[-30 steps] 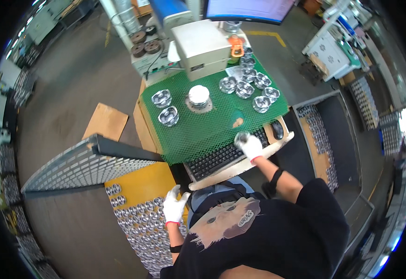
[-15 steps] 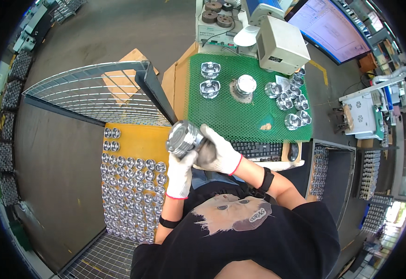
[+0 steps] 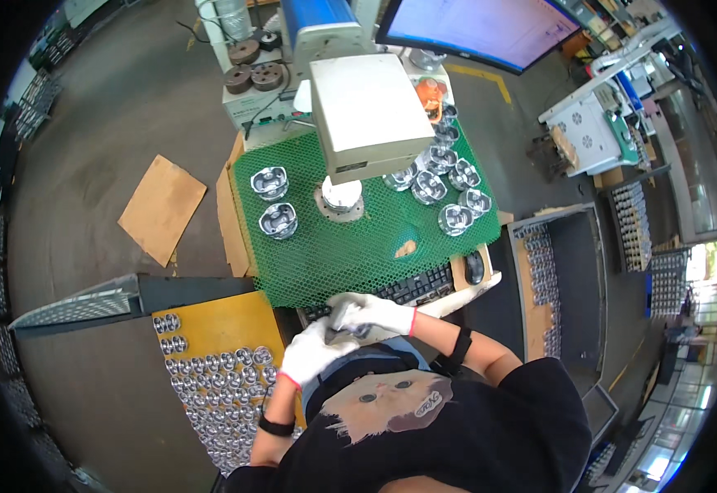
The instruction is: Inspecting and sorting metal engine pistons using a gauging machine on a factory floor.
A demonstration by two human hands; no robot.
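In front of my waist, at the near edge of the green mesh mat [image 3: 317,263], a metal piston [image 3: 347,317] is held between my two gloved hands. My left hand [image 3: 312,353] is closed around its left and lower side. From the right, my right hand [image 3: 381,315] grips it too, and the fingers hide much of the piston. A bright piston [image 3: 342,195] sits on a round fixture on the mat, partly beneath a boxy cream machine head [image 3: 375,123]. Two pistons stand at the mat's left, one being the nearer piston [image 3: 278,221]; several more cluster right, around a piston [image 3: 429,187].
A keyboard [image 3: 416,287] and mouse [image 3: 474,267] lie along the bench's near edge. Lower left, rows of pistons [image 3: 223,382] stand on a yellow board [image 3: 227,324] beside a folded-down grate [image 3: 79,312]. A monitor [image 3: 481,29] overhangs the back right; a piston-filled crate [image 3: 597,296] stands right.
The view has shifted, so the bench sits lower and further left. My hands have brought the piston in closer to my waist, and it is now more covered by my fingers.
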